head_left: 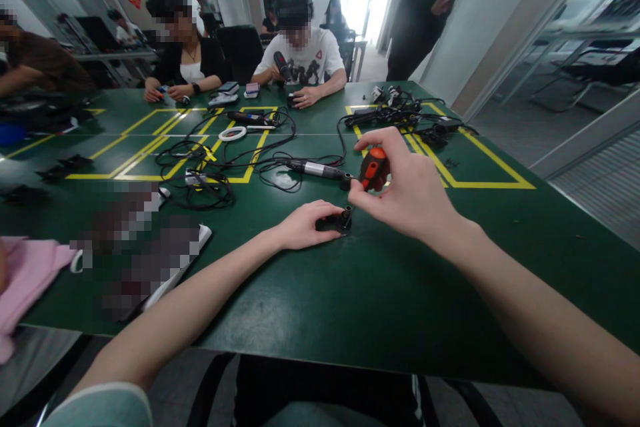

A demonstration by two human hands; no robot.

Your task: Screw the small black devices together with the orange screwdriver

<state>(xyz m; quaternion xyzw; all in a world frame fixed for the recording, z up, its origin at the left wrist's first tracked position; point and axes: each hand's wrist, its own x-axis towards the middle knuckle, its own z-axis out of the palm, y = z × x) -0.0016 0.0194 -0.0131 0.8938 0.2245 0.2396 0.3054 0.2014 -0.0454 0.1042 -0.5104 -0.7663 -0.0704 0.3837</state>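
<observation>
My left hand (311, 223) rests on the green table (400, 293), its thumb and fingers closed around a small black part (333, 221) whose exact kind I cannot make out. In my right hand (407, 190) is a screwdriver with an orange and black handle (373, 170), gripped between thumb and fingers. The handle is tilted, and its thin shaft slants down to the black part. Just beyond lies a silver and black electric screwdriver (317, 169) with a cord.
Tangled black cables (200, 180) spread over the middle left, and more cables (400, 113) lie at the back right. A white ring (233, 134) sits among yellow tape lines. Two blurred flat devices (155, 260) lie at the left. Across the table a person (300, 53) holds a power tool.
</observation>
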